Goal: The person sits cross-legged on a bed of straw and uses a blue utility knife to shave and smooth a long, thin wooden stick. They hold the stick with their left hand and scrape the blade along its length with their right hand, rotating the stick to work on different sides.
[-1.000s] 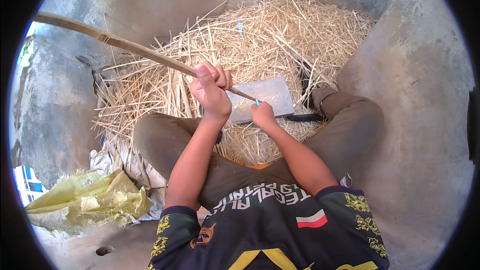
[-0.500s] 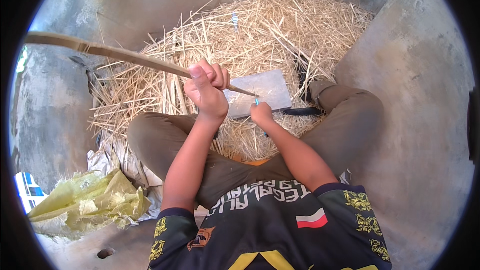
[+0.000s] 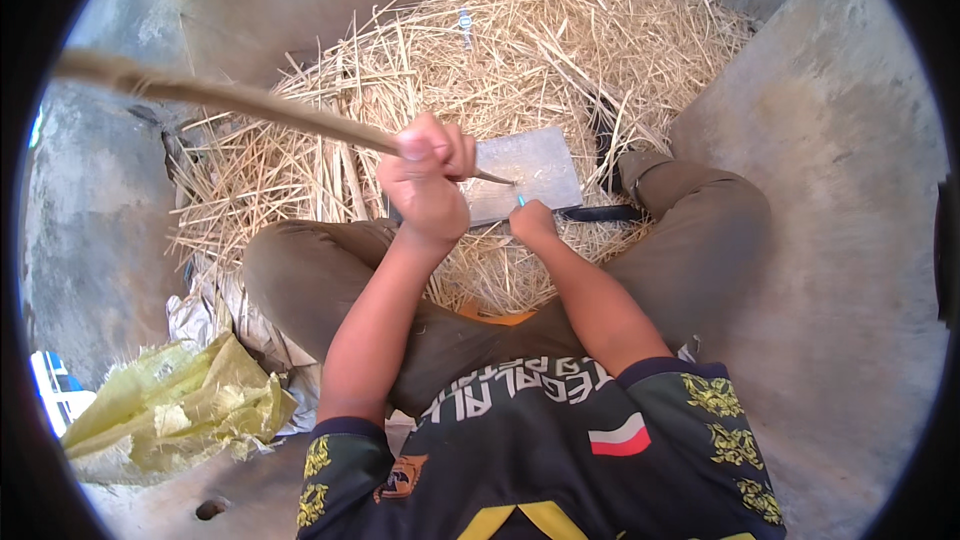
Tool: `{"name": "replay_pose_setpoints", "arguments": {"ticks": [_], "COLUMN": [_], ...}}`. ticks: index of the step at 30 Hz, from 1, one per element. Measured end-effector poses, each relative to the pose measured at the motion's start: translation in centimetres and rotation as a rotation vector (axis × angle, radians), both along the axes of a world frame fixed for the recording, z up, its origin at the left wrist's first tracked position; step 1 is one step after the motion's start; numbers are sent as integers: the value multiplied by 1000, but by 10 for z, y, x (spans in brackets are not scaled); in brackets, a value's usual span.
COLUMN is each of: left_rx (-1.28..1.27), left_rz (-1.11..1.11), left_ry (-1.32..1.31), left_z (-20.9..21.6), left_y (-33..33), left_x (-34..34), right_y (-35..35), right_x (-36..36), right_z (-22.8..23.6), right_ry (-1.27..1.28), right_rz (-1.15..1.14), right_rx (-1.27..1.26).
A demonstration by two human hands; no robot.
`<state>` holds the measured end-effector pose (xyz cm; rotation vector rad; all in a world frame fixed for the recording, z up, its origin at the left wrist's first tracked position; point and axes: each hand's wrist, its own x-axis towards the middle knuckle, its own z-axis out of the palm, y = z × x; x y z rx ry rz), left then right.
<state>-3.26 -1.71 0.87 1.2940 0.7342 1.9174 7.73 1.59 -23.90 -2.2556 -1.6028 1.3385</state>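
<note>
My left hand (image 3: 428, 175) is closed around a long bamboo strip (image 3: 250, 105), which slants from the upper left down to the right. The strip's thin tip meets or hovers just over a grey rectangular slab (image 3: 535, 165) between my legs. Close to that tip, my right hand (image 3: 534, 225) is closed on a slim tool with a turquoise part (image 3: 520, 200) showing above the fingers. The rest of the tool is hidden in the fist, so its exact kind cannot be made out. Small pale shavings lie on the slab.
A heap of straw-like bamboo shavings (image 3: 600, 30) spreads in front of me, against grey walls (image 3: 830, 190). At my left lies a crumpled yellow sack (image 3: 190, 400). A dark bar-like object (image 3: 605, 213) lies beside the slab. My crossed legs (image 3: 690, 230) flank the work.
My left hand has shifted slightly right and nearer with the bamboo strip, whose far end is blurred by motion. My right hand has moved slightly to the right, still gripping the tool.
</note>
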Motion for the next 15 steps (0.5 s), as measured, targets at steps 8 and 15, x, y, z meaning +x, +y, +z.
{"name": "replay_pose_setpoints", "arguments": {"ticks": [8, 15], "left_rx": [4, -29], "left_rz": [32, 42], "left_ry": [20, -123], "left_z": [2, 7], "left_y": [7, 15], "left_x": [-4, -18], "right_y": [9, 20], "right_x": [-5, -1], "right_z": [18, -22], "right_ry": [136, 328], "right_rz": [45, -112], "right_rx": [113, -81]}}
